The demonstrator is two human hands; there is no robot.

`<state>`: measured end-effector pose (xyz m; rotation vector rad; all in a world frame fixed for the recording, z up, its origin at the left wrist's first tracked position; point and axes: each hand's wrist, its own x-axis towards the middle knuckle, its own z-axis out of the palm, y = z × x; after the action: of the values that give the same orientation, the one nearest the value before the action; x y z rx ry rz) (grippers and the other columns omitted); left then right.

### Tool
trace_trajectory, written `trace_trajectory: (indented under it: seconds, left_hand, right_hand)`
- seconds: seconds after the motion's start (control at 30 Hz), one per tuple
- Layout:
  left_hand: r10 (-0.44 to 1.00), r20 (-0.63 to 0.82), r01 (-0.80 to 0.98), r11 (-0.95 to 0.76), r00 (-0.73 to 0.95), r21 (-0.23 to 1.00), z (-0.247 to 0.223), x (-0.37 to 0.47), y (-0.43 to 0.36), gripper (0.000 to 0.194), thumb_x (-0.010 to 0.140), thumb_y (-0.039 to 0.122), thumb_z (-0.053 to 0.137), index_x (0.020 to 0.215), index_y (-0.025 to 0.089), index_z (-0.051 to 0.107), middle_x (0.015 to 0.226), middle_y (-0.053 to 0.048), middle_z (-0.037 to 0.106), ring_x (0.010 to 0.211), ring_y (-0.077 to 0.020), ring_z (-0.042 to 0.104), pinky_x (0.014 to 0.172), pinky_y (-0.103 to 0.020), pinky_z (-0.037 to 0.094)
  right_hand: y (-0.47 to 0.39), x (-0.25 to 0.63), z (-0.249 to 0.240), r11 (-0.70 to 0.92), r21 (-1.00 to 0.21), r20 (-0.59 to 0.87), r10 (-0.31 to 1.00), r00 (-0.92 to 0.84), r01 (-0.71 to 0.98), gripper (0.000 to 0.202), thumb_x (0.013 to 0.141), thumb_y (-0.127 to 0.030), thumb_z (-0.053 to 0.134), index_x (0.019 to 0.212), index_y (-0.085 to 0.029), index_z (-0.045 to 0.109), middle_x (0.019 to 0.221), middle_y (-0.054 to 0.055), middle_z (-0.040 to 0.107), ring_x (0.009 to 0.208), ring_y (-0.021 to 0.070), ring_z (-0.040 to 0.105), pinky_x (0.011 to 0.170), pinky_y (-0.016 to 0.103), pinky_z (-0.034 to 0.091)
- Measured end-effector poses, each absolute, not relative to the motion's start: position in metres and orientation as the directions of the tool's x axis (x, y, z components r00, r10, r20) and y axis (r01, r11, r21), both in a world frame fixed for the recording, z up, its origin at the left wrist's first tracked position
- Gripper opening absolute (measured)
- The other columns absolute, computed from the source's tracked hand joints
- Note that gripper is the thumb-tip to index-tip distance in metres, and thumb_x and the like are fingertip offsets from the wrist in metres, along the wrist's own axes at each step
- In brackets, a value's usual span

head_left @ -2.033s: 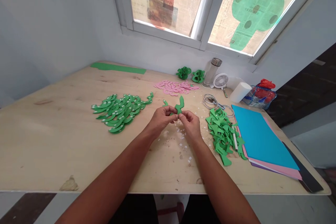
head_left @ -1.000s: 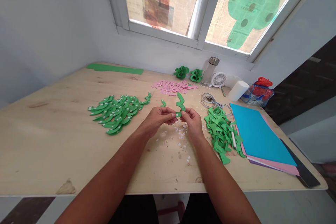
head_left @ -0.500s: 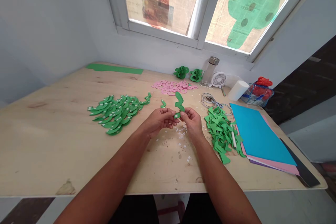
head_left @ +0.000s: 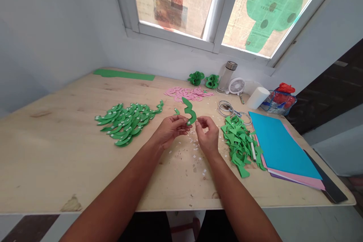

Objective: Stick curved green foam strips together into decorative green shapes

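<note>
My left hand (head_left: 173, 130) pinches the lower end of a wavy green paper cutout (head_left: 191, 112), which stands up above the fingertips and carries a small white patch near its lower edge. Just right of the cutout is my right hand (head_left: 208, 134), its thumb and forefinger drawn together; whether anything tiny sits between them I cannot make out. Behind the left fingers a small green cutout (head_left: 176, 111) lies partly hidden on the table. Tiny white paper bits (head_left: 195, 147) are scattered below the hands. To the left, a heap of curved green cutouts (head_left: 129, 123) shows white patches.
Green scraps (head_left: 239, 143) and a white marker (head_left: 252, 148) lie right, beside blue sheets (head_left: 283, 145). Tape rolls (head_left: 225, 108), pink cutouts (head_left: 187, 93), green paper balls (head_left: 196, 78), a bottle (head_left: 227, 75), a fan (head_left: 236, 85) and a white roll (head_left: 258, 97) stand farther back.
My right fingers have come off the green cutout and moved slightly right. The cutout has turned in my left hand and shifted a little left.
</note>
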<state>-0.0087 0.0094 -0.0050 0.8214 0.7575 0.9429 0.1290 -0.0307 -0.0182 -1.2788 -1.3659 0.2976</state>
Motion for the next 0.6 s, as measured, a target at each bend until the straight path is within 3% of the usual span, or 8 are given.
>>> trace_trajectory:
  seconds: [0.1, 0.2, 0.3, 0.4, 0.6]
  left_hand:
    - [0.902, -0.177, -0.428, 0.351, 0.394, 0.833, -0.0056, -0.0084, 0.0091, 0.012, 0.066, 0.016, 0.073, 0.072, 0.012, 0.063, 0.064, -0.004, 0.068, 0.057, -0.0107, 0.062, 0.057, -0.021, 0.049]
    - [0.898, -0.179, -0.446, 0.362, 0.402, 0.818, -0.0047, -0.0080, 0.0082, 0.011, 0.066, 0.015, 0.073, 0.072, 0.012, 0.064, 0.065, -0.004, 0.068, 0.058, -0.0107, 0.063, 0.058, -0.021, 0.050]
    - [0.895, -0.182, -0.449, 0.369, 0.407, 0.814, -0.0037, -0.0073, 0.0071, 0.011, 0.066, 0.015, 0.073, 0.073, 0.012, 0.064, 0.066, -0.004, 0.068, 0.060, -0.0118, 0.064, 0.059, -0.021, 0.050]
    - [0.890, -0.184, -0.452, 0.378, 0.416, 0.808, -0.0040, -0.0061, 0.0065, 0.012, 0.066, 0.015, 0.073, 0.073, 0.012, 0.064, 0.066, -0.003, 0.068, 0.061, -0.0115, 0.064, 0.059, -0.021, 0.050]
    - [0.872, -0.180, -0.430, 0.392, 0.454, 0.813, -0.0051, -0.0043, 0.0050, 0.012, 0.069, 0.017, 0.072, 0.077, 0.012, 0.064, 0.069, -0.004, 0.068, 0.061, -0.0107, 0.063, 0.059, -0.020, 0.050]
  right_hand:
    - [-0.0342, 0.1249, -0.0177, 0.411, -0.696, 0.613, 0.767, 0.188, 0.589, 0.009, 0.080, -0.021, 0.052, 0.082, -0.019, 0.060, 0.077, 0.004, 0.063, 0.072, 0.0157, 0.057, 0.070, 0.030, 0.046]
    - [-0.0339, 0.1228, -0.0196, 0.375, -0.746, 0.572, 0.783, 0.242, 0.551, 0.011, 0.080, -0.024, 0.053, 0.086, -0.019, 0.060, 0.079, 0.004, 0.063, 0.070, 0.0154, 0.057, 0.068, 0.029, 0.046]
    - [-0.0304, 0.1230, -0.0225, 0.299, -0.867, 0.445, 0.825, 0.348, 0.399, 0.018, 0.077, -0.030, 0.058, 0.091, -0.018, 0.059, 0.079, 0.003, 0.064, 0.070, 0.0154, 0.059, 0.066, 0.028, 0.046]
    - [-0.0266, 0.1234, -0.0237, 0.234, -0.956, 0.283, 0.896, 0.343, 0.177, 0.022, 0.075, -0.034, 0.059, 0.091, -0.018, 0.059, 0.081, 0.004, 0.066, 0.072, 0.0160, 0.060, 0.066, 0.028, 0.046]
    - [-0.0250, 0.1233, -0.0194, 0.155, -0.981, 0.118, 0.953, 0.279, -0.115, 0.017, 0.068, -0.033, 0.063, 0.076, -0.018, 0.062, 0.070, 0.001, 0.067, 0.066, 0.0142, 0.059, 0.064, 0.026, 0.045]
